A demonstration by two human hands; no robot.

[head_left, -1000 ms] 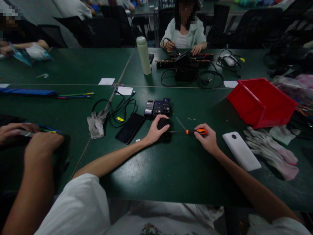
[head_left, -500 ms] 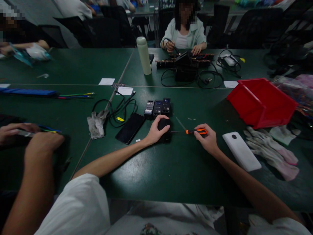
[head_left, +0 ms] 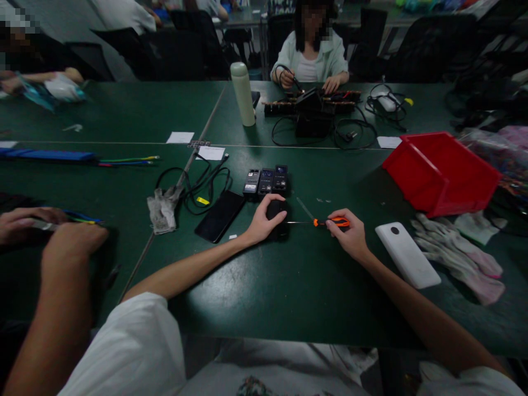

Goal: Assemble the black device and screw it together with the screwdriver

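Note:
My left hand (head_left: 264, 220) is closed around a small black box-shaped device (head_left: 281, 229) on the table, thumb and fingers gripping its upper part. In my right hand (head_left: 348, 234) is a screwdriver (head_left: 340, 221) with an orange and black handle, held level. Its thin shaft points left, and the tip meets the right side of the black device; the exact contact spot is too small to make out. Just beyond my left hand, three small dark devices (head_left: 266, 181) with labelled faces stand in a row. A thin clear strip (head_left: 305, 208) lies behind the screwdriver.
Left of my hand lie a black phone (head_left: 219, 216), a coiled black cable (head_left: 210, 181) and a grey glove (head_left: 163, 210). To the right are a white power bank (head_left: 407, 254), work gloves (head_left: 460, 256) and a red bin (head_left: 443, 173). A co-worker's hands (head_left: 61, 234) work at far left.
Almost nothing differs. The fingers of my right hand have shifted very slightly on the screwdriver handle, while my left hand and the black device stay in place.

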